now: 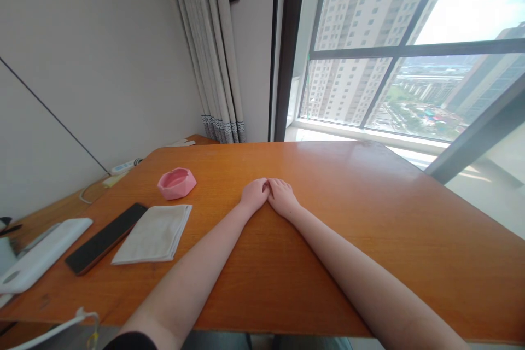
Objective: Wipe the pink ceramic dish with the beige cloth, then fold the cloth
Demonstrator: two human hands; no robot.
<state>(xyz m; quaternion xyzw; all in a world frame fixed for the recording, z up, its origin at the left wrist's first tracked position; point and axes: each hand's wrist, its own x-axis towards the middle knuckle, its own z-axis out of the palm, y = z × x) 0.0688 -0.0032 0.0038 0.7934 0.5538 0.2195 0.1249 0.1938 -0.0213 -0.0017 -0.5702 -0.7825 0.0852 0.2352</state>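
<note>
left hand (254, 194): loosely curled, pinching nothing visible
right hand (283, 197): fingers together, touching left
pink dish (175, 193): hands' nine o'clock; probably stiff; best gripped by rim

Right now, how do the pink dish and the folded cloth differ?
The pink dish is hollow with angular sides; the folded cloth lies flat. The dish is pink, the cloth off-white. The dish looks smaller across than the cloth. Both rest on the wooden table.
</note>
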